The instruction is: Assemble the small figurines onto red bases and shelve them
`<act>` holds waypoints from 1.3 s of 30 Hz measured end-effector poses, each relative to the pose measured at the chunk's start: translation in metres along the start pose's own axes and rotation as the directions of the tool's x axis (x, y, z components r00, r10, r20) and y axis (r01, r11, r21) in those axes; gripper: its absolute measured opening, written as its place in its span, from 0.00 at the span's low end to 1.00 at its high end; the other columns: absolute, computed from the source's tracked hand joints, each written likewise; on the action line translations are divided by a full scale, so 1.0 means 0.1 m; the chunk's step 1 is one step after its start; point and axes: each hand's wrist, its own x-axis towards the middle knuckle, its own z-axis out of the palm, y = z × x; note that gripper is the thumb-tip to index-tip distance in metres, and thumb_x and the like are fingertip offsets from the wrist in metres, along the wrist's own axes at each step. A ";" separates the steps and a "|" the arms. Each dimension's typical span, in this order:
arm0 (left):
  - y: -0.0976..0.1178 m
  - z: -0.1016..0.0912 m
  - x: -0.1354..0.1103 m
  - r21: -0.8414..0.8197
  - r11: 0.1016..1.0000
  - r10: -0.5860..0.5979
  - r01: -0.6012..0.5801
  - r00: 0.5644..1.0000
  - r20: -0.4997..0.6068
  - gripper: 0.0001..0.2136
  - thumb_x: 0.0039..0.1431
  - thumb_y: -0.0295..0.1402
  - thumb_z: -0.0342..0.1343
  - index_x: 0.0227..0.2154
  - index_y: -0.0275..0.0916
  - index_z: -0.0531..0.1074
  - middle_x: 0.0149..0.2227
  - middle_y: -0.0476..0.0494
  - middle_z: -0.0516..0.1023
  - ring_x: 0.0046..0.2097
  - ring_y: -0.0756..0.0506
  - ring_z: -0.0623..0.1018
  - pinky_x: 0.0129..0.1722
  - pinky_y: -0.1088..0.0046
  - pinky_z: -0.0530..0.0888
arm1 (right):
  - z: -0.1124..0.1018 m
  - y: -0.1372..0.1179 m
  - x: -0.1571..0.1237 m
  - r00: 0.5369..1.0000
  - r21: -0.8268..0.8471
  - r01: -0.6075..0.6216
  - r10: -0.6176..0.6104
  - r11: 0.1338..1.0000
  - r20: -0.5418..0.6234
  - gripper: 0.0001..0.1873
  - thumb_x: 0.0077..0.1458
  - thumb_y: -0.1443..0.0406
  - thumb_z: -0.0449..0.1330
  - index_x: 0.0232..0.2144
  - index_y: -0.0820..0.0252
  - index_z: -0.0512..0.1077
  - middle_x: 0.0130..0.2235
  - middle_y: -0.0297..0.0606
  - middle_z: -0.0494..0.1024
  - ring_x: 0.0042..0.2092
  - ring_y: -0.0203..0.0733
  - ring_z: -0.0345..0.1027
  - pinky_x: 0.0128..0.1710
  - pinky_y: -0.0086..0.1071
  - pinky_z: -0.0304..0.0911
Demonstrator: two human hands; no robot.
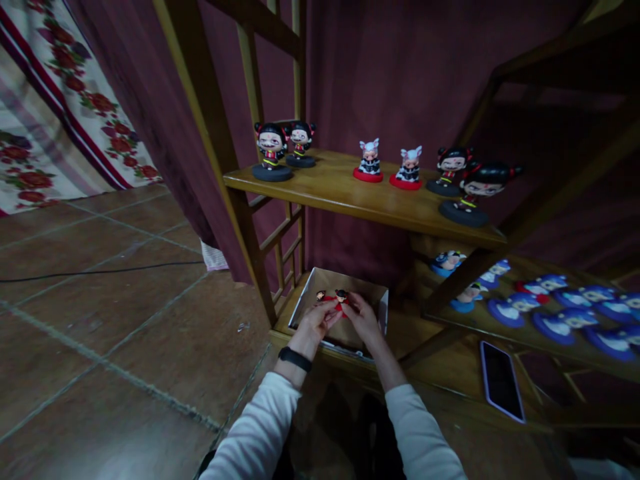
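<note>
The red figurine, in the head view, has its lower part covered by fingers, and its face is too small to make out. A second figurine is partly hidden by the left hand. At the far right, a blue figurine is cut off by the frame edge. The red figurine sits between the left hand and right hand, both clamped on it with their fingertips, over an open cardboard box.
</note>
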 end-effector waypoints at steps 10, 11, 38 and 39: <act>-0.03 0.01 -0.03 0.083 0.996 0.025 -0.029 0.998 0.050 0.04 0.49 0.20 0.57 0.29 0.32 0.70 0.23 0.45 0.76 0.23 0.52 0.76 0.29 0.75 0.76 | 0.01 -0.05 -0.05 0.963 0.334 -0.263 0.266 0.905 0.037 0.13 0.37 0.60 0.66 0.29 0.57 0.73 0.32 0.33 0.77 0.35 0.38 0.68 0.37 0.32 0.63; -0.03 0.01 -0.03 0.099 0.994 0.039 -0.043 0.998 0.044 0.05 0.48 0.20 0.58 0.29 0.31 0.70 0.23 0.45 0.76 0.23 0.51 0.76 0.29 0.75 0.76 | 0.01 -0.05 -0.05 0.961 0.344 -0.268 0.274 0.900 0.033 0.13 0.36 0.60 0.66 0.28 0.57 0.73 0.32 0.33 0.77 0.35 0.38 0.68 0.37 0.32 0.63; -0.16 0.06 0.00 0.375 0.856 0.347 -0.357 0.933 0.095 0.10 0.44 0.24 0.60 0.31 0.36 0.69 0.21 0.52 0.72 0.23 0.52 0.73 0.25 0.78 0.71 | -0.12 0.06 0.01 0.944 0.379 -0.308 0.330 0.873 0.006 0.15 0.32 0.61 0.68 0.28 0.56 0.72 0.32 0.32 0.77 0.37 0.40 0.70 0.40 0.36 0.65; -0.16 0.07 0.00 0.434 0.810 0.382 -0.394 0.916 0.118 0.10 0.43 0.24 0.60 0.31 0.36 0.70 0.20 0.52 0.71 0.23 0.52 0.72 0.26 0.78 0.70 | -0.13 0.05 0.02 0.943 0.373 -0.309 0.334 0.875 -0.002 0.16 0.32 0.61 0.68 0.28 0.56 0.72 0.32 0.32 0.77 0.37 0.40 0.70 0.40 0.36 0.65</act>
